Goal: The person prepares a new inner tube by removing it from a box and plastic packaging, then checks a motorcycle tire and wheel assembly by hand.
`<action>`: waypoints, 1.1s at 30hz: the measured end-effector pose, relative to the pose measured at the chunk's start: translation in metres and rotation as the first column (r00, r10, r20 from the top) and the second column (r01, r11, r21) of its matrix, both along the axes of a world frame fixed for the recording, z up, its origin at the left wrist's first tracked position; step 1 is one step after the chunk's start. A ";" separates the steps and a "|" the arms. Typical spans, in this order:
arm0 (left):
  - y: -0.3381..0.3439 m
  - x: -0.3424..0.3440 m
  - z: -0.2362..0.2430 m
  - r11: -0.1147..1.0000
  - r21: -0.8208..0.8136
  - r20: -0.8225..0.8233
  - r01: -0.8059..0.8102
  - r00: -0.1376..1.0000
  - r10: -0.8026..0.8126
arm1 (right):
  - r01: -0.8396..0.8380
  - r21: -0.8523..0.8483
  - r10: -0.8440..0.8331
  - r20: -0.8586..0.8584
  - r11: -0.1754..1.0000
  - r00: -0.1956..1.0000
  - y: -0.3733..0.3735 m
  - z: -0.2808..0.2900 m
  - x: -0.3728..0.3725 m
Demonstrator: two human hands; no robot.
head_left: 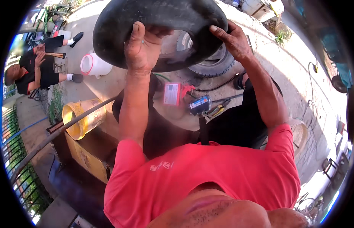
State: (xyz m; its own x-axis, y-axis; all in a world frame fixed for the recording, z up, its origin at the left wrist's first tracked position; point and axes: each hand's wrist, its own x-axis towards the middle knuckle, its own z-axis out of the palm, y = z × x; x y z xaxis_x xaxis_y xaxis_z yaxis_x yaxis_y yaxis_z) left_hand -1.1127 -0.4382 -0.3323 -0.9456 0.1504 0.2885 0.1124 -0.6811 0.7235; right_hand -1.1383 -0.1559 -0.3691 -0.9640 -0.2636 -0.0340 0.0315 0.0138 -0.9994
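Observation:
I hold up a black rubber inner tube [112, 38], rounded as if with some air in it. My left hand [142, 47] is at its near side, thumb raised against the rubber and fingers curled at the central hole; part of those fingers is in shadow. At the right edge, my right hand [234, 41] grips the tube, with the thumb on the near face and the other fingers mostly hidden behind. Beyond the tube a treaded tyre [217, 68] lies on the ground, partly covered by the tube.
Between my knees lie a red and white box [171, 95], a blue-and-dark package [200, 105] and a yellow-black hand tool [217, 110]. A white bucket [99, 66] and yellow bucket [85, 117] are leftward. Another person [28, 72] sits far left. A metal bar [66, 127] slants nearby.

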 end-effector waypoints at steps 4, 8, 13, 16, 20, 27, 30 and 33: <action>0.009 -0.008 0.025 0.999 0.040 -0.030 -0.023 0.999 0.024 | 0.001 0.107 -0.005 0.033 0.994 0.999 0.003 -0.003 -0.002; 0.016 -0.003 0.041 0.985 0.079 0.030 -0.152 0.988 0.150 | -0.076 -0.035 0.076 0.002 0.997 0.997 -0.011 -0.028 -0.001; 0.007 -0.003 0.044 0.971 0.137 -0.026 -0.196 0.979 0.201 | -0.078 -0.018 0.079 0.073 0.997 0.994 -0.021 -0.045 -0.001; -0.006 -0.006 0.044 0.924 -0.075 -0.060 -0.376 0.926 0.372 | -0.051 0.013 0.049 0.135 0.999 0.990 -0.019 -0.044 -0.003; -0.021 -0.007 0.040 0.807 -0.259 -0.067 -0.531 0.843 0.533 | -0.021 -0.161 0.065 0.268 0.987 0.961 -0.009 -0.016 -0.004; -0.030 -0.003 0.046 0.727 -0.356 -0.069 -0.587 0.792 0.607 | 0.001 -0.206 0.079 0.380 0.979 0.922 0.012 0.008 -0.013; -0.028 -0.001 0.048 0.714 -0.370 -0.093 -0.594 0.789 0.608 | 0.005 -0.251 0.091 0.370 0.968 0.925 0.013 0.005 -0.012; -0.026 -0.001 0.048 0.724 -0.358 -0.089 -0.590 0.793 0.602 | -0.013 -0.303 0.130 0.371 0.953 0.920 0.019 0.001 -0.013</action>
